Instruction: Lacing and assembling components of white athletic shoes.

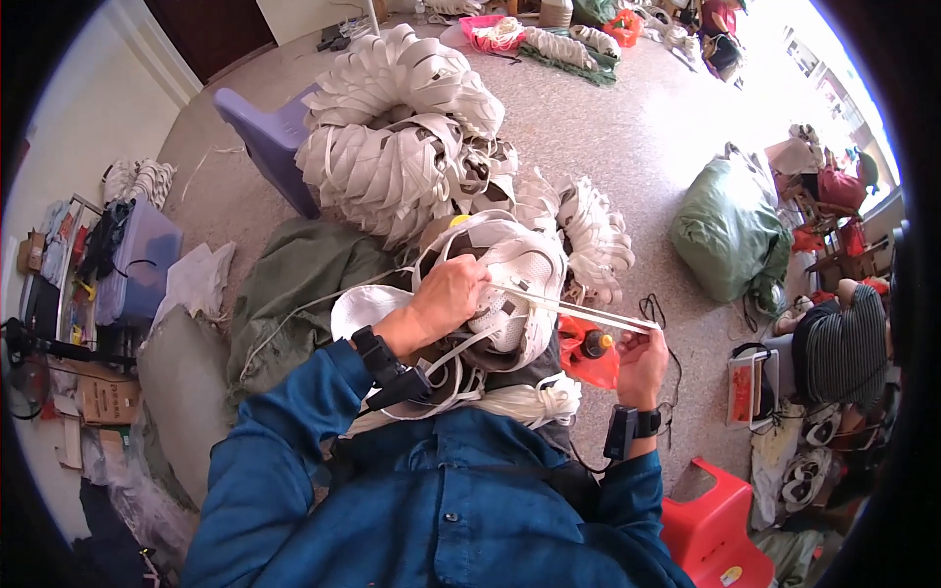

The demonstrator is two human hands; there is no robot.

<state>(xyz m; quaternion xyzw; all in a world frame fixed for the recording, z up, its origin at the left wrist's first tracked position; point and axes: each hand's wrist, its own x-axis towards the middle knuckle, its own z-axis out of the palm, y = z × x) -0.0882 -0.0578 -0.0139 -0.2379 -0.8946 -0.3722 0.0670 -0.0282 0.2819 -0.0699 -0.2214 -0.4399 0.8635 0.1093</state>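
Note:
A white and grey shoe upper [517,257] lies in front of me, with mesh panels and an open collar. A pale flat shoelace [588,312] stretches taut from it toward the right in two strands. My left hand [446,302] is closed at the upper's left side, fingertips pinching where the lace starts. My right hand [642,365] pinches the far end of the lace, held out to the right. A hank of white laces [534,402] lies near my lap. Just left of my right hand, a small dark bottle with an orange tip [596,343] sits by a red bag [586,368].
Long coiled stacks of white shoe uppers [392,147] are piled ahead against a purple chair [265,132]. Green cloth [304,284] spreads to the left. A full green sack [725,230] stands at right, a red stool [716,529] at lower right. Another person [843,343] sits far right.

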